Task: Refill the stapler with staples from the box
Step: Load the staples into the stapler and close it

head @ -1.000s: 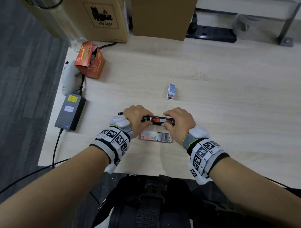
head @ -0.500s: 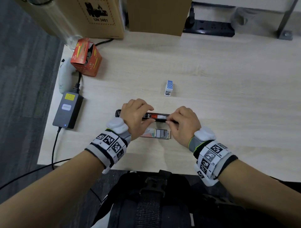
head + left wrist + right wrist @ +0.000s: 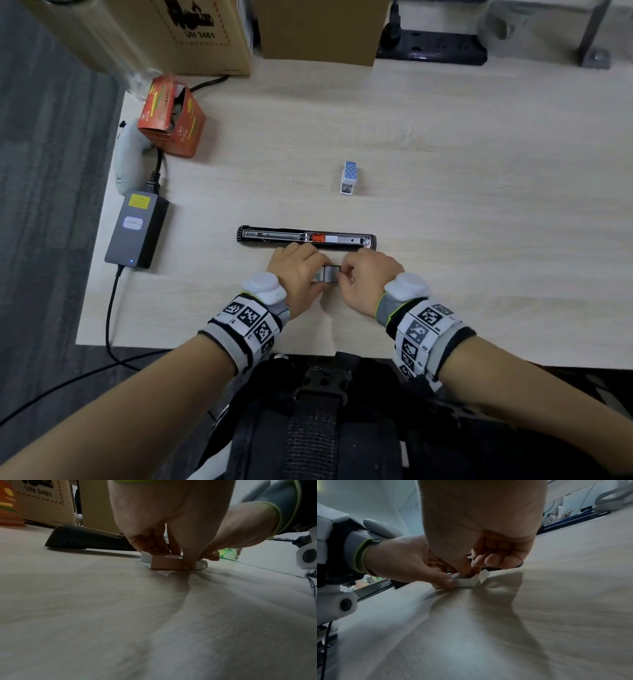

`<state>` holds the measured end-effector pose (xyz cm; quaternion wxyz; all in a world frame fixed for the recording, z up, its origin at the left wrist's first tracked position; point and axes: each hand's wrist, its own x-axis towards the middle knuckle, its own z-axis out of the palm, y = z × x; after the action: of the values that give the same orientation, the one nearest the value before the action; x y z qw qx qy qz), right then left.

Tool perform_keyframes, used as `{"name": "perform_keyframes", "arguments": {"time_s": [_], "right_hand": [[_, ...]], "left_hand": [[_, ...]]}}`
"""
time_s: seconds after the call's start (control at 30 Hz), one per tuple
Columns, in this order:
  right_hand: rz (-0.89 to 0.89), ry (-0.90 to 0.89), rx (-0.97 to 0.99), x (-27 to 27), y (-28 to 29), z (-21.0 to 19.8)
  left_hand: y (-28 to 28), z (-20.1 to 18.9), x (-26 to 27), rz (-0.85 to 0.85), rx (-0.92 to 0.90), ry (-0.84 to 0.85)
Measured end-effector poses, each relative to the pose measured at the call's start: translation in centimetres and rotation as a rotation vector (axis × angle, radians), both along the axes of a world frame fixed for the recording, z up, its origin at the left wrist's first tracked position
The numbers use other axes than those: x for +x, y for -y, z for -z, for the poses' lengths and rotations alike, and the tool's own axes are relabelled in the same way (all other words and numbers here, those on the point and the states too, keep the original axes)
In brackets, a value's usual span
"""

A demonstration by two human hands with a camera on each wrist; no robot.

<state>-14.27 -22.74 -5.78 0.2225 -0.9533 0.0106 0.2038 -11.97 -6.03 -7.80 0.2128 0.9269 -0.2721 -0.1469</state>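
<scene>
Black stapler (image 3: 306,237) flashing an orange-and-white insert, pale wood-grain table (image 3: 445,171), and up at eleven o'clock an orange carton (image 3: 171,116); white mini stapler (image 3: 350,178) wears blue dots.

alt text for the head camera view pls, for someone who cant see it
Both hands work at a small staple box on a pale wooden desk, the left hand holding it and the right hand pinching at its open end. Just beyond lies a long black stapler, opened flat.

Pale wood-grain desk (image 3: 445,144); grey carpet floor (image 3: 44,171).
</scene>
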Motion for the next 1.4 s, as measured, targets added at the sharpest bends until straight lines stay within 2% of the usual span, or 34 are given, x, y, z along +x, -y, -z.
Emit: {"name": "perform_keyframes", "arguments": {"time_s": [0.2,0.37,0.47,0.57,0.7,0.77,0.87,0.93,1.03,1.17,1.27,1.33,1.4], "right_hand": [[0.068,-0.142,-0.028,0.8,-0.4,-0.7],[0.261,-0.168,0.118,1.0,0.3,-1.0],[0.337,-0.138,0.275,1.6,1.2,-1.2],[0.316,-0.148,0.39,2.3,1.9,-1.7],[0.252,-0.194,0.473,3.1,2.1,-2.4],[0.274,-0.13,0.476,3.2,2.4,-2.4],[0.351,0.057,0.481,3.0,2.6,-2.3],[0.254,0.128,0.457,2.6,2.6,-2.3],[0.085,0.182,0.359,2.5,2.3,-2.3],[0.055,0.25,0.308,2.9,2.3,-2.1],[0.093,0.298,0.278,3.3,2.4,-2.2],[0.131,0.277,0.235,3.6,2.9,-1.9],[0.146,0.25,0.179,3.8,3.5,-1.4]], "left_hand": [[0.0,0.1,0.1,-0.004,-0.007,0.003],[-0.1,-0.1,0.2,-0.011,-0.046,-0.013],[0.0,-0.8,0.6,-0.015,-0.199,-0.039],[0.8,-2.0,1.4,-0.018,-0.348,-0.068],[1.5,-3.2,2.3,-0.06,-0.372,-0.172],[1.5,-3.6,2.7,-0.154,-0.379,-0.233],[1.5,-3.7,3.4,-0.345,-0.347,-0.341],[1.6,-3.7,3.8,-0.411,-0.373,-0.445],[1.9,-4.0,4.4,-0.426,-0.411,-0.549],[2.1,-4.7,5.0,-0.395,-0.411,-0.607],[2.1,-5.0,5.4,-0.417,-0.414,-0.536],[1.5,-4.6,5.5,-0.422,-0.321,-0.356],[0.6,-3.8,5.4,-0.348,-0.204,-0.175]]}}
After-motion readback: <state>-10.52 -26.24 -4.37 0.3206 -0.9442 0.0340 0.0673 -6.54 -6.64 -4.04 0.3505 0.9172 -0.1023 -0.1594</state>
